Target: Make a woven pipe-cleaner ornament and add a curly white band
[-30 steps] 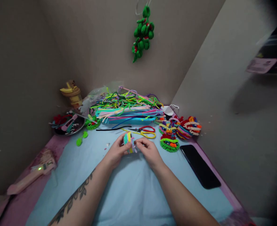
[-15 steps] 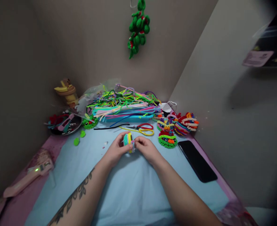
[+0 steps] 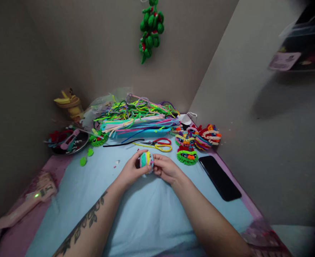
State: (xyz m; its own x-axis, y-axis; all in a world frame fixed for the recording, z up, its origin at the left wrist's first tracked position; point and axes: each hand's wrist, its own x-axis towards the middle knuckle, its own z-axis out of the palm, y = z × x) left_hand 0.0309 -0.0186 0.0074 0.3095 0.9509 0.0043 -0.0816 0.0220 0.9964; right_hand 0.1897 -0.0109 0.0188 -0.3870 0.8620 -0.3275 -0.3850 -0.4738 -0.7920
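My left hand [image 3: 132, 169] is closed around a small round pipe-cleaner piece [image 3: 144, 159] with teal, yellow and pale blue bands. Its thumb lies across the near side, and the fingers behind are partly hidden. At the piece's right edge, the fingers of my right hand [image 3: 166, 168] are pinched together on the rim, beside a small pink bit. Just beyond both hands lie scissors [image 3: 163, 144] with one red and one yellow handle loop. A black pipe cleaner [image 3: 122, 143] rests to their left.
Behind is a blue tray [image 3: 136, 134] heaped with pipe cleaners [image 3: 138, 114]. Finished pipe-cleaner figures [image 3: 187, 157] and a phone [image 3: 220, 177] lie at right. A metal bowl [image 3: 78, 147], a green figure [image 3: 98, 138] and a pink glue gun [image 3: 26, 207] are at left.
The banded piece has turned slightly, showing more of its striped face. My right fingers have shifted on its right edge. The whole view has moved a little.
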